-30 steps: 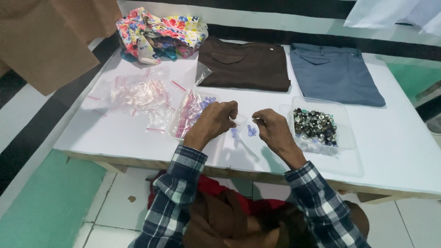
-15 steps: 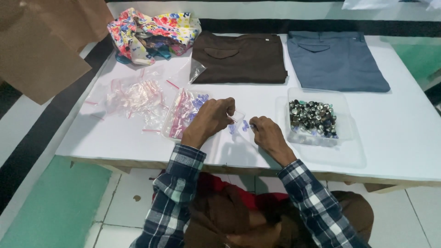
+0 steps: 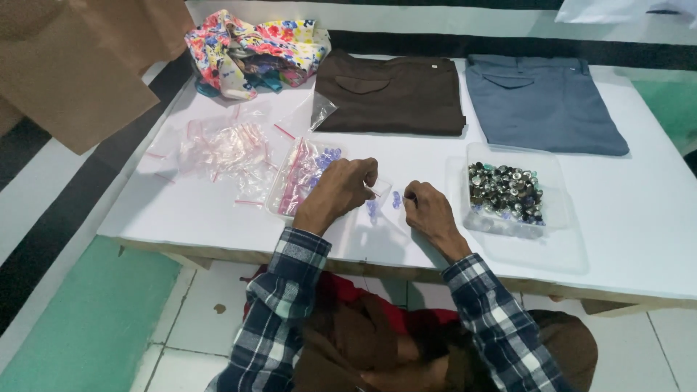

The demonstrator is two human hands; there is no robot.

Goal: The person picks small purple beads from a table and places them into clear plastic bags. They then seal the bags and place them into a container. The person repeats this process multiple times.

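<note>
My left hand (image 3: 341, 190) pinches a small clear zip bag (image 3: 377, 192) just above the white table (image 3: 639, 232). My right hand (image 3: 428, 210) rests on the table beside it, fingers curled near a few loose blue buttons (image 3: 396, 200); whether it holds one I cannot tell. A clear tray with filled bags of blue buttons (image 3: 301, 174) lies left of my left hand. A clear tray of dark mixed buttons (image 3: 506, 192) stands right of my right hand.
A heap of empty clear zip bags (image 3: 225, 145) lies at the left. Folded brown trousers (image 3: 392, 94) and folded blue-grey trousers (image 3: 541, 101) lie at the back, with a floral cloth bundle (image 3: 250, 43) at the back left. Brown fabric (image 3: 80, 65) hangs at far left.
My hands stay over the same spot; the right hand has lowered slightly toward the loose blue buttons while the left keeps the small bag. The view has shifted a little.
</note>
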